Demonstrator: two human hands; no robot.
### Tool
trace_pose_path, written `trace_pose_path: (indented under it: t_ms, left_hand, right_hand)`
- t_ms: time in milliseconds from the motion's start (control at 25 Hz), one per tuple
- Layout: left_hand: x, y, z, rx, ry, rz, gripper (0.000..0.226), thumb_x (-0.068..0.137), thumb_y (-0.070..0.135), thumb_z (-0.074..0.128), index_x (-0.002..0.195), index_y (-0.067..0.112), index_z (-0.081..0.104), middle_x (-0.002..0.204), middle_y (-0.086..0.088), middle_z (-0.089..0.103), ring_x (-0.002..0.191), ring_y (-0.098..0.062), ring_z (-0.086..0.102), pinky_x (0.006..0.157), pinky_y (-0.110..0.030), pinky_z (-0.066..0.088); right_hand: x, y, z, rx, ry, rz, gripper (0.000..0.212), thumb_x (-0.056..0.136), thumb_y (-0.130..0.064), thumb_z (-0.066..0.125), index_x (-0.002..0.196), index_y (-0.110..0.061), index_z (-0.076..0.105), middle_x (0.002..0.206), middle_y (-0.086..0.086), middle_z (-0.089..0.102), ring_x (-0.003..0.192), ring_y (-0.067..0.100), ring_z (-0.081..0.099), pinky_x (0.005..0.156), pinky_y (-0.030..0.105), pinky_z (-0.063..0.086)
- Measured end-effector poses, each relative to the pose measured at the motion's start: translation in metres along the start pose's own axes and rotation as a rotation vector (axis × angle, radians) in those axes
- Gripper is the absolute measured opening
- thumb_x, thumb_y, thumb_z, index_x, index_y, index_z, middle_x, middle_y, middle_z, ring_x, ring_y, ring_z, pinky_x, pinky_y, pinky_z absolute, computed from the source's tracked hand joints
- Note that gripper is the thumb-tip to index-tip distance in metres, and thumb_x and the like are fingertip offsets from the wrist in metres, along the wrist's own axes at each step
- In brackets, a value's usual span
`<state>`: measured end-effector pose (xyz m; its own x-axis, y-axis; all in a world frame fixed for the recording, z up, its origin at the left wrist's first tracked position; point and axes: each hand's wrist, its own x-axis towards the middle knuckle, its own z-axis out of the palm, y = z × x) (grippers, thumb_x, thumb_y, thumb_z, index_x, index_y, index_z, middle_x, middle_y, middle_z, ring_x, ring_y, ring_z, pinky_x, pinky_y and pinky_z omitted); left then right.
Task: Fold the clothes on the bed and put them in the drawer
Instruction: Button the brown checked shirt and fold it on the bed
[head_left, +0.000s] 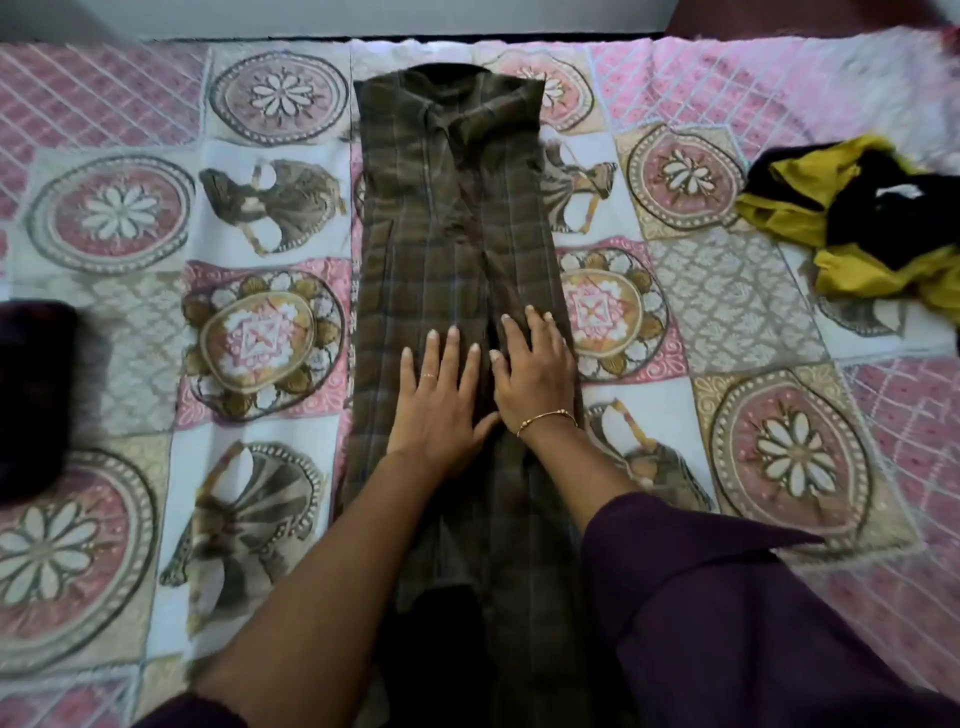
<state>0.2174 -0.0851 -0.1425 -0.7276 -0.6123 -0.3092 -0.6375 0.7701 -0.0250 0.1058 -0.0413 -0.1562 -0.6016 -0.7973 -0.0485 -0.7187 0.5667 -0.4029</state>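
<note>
A brown checked shirt (457, 223) lies lengthwise down the middle of the bed, both sides folded inward into a long narrow strip, collar at the far end. My left hand (441, 400) lies flat on the shirt's middle with fingers straight and spread. Beside it, my right hand (535, 369) presses flat on the shirt's right half, fingers straight, a gold bangle on the wrist. The two hands touch at the thumbs. The drawer is not in view.
The patterned pink and white bedspread (753, 312) covers the bed. A crumpled yellow and black garment (862, 218) lies at the right edge. A dark folded bundle (31, 395) sits at the left edge. A wall runs along the far side.
</note>
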Motion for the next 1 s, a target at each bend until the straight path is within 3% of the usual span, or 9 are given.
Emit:
trace_pose_path:
  t_ms: [120,240,320,440,560,680,840,920,1000]
  left_hand:
    - [-0.043,0.000,0.020,-0.091,0.084,0.035,0.068,0.094,0.052,0.011,0.148,0.011,0.024,0.156,-0.011,0.016,0.145,-0.030,0.010,0.113,-0.057,0.004]
    - [-0.115,0.010,0.043,-0.121,0.178,-0.035,0.051,0.088,0.034,0.033,0.124,0.012,0.060,0.140,-0.010,0.049,0.130,-0.040,0.042,0.090,-0.074,0.030]
    - [-0.154,0.013,0.047,-0.272,0.158,-0.278,0.046,0.088,0.033,0.050,0.130,0.015,0.054,0.146,-0.012,0.039,0.129,-0.045,0.039,0.089,-0.072,0.033]
    - [-0.200,0.006,0.043,-0.525,-0.037,-0.663,0.085,0.081,0.052,0.063,0.145,0.011,0.023,0.147,-0.018,0.026,0.130,-0.039,0.033,0.101,-0.051,0.036]
    - [-0.219,-0.005,0.036,-0.645,-0.068,-0.617,0.086,0.076,0.038,0.074,0.138,0.005,0.024,0.132,-0.022,0.042,0.121,-0.037,0.044,0.096,-0.042,0.041]
    - [-0.229,-0.010,0.031,-0.799,-0.147,-0.537,0.074,0.079,0.016,0.072,0.134,0.004,0.026,0.125,-0.024,0.052,0.114,-0.035,0.052,0.086,-0.036,0.042]
    - [-0.247,-0.006,0.038,-0.772,-0.165,-0.509,0.069,0.078,0.022,0.073,0.132,0.007,0.032,0.127,-0.017,0.052,0.116,-0.034,0.052,0.090,-0.034,0.044]
    - [-0.252,0.000,0.037,-0.844,-0.160,-0.545,0.045,0.083,0.013,0.065,0.118,0.010,0.036,0.113,-0.017,0.055,0.105,-0.034,0.056,0.078,-0.032,0.040]
    - [-0.251,0.001,0.023,-1.177,-0.163,-0.588,0.025,0.084,0.001,0.054,0.098,0.014,0.037,0.095,-0.015,0.052,0.081,-0.027,0.054,0.064,-0.032,0.037]
  right_hand:
    - [-0.058,0.011,-0.005,-0.048,-0.114,0.039,0.050,0.097,-0.032,0.041,0.144,-0.018,0.034,0.151,0.015,0.026,0.139,0.032,0.022,0.111,0.043,0.019]
    - [-0.131,0.018,-0.019,-0.136,-0.144,0.101,0.052,0.096,-0.038,0.042,0.144,-0.022,0.034,0.148,0.012,0.029,0.131,0.033,0.029,0.104,0.047,0.027]
    - [-0.166,0.020,-0.027,-0.207,-0.200,0.226,0.060,0.094,-0.047,0.042,0.146,-0.022,0.025,0.148,0.010,0.024,0.128,0.032,0.031,0.100,0.044,0.032]
    - [-0.198,0.017,-0.042,-0.002,-0.237,0.505,0.078,0.088,-0.048,0.055,0.145,-0.012,0.017,0.142,0.016,0.029,0.123,0.034,0.041,0.094,0.039,0.041]
    - [-0.212,0.021,-0.053,0.225,-0.337,0.687,0.078,0.083,-0.042,0.066,0.139,-0.005,0.026,0.136,0.018,0.045,0.123,0.035,0.047,0.093,0.040,0.044]
    - [-0.227,0.023,-0.068,0.202,-0.521,0.671,0.080,0.083,-0.041,0.067,0.140,0.002,0.032,0.144,0.018,0.040,0.131,0.032,0.040,0.101,0.036,0.039]
    - [-0.236,0.022,-0.086,0.372,-0.717,0.705,0.079,0.085,-0.032,0.067,0.143,0.003,0.026,0.149,0.016,0.032,0.134,0.031,0.036,0.102,0.035,0.037]
    - [-0.239,0.023,-0.089,0.536,-0.854,0.797,0.066,0.087,-0.029,0.065,0.139,0.000,0.036,0.142,0.015,0.041,0.123,0.029,0.044,0.096,0.036,0.039]
    - [-0.240,0.030,-0.094,0.705,-0.902,0.885,0.050,0.076,-0.034,0.074,0.114,-0.004,0.062,0.114,0.014,0.061,0.097,0.027,0.058,0.084,0.034,0.046]
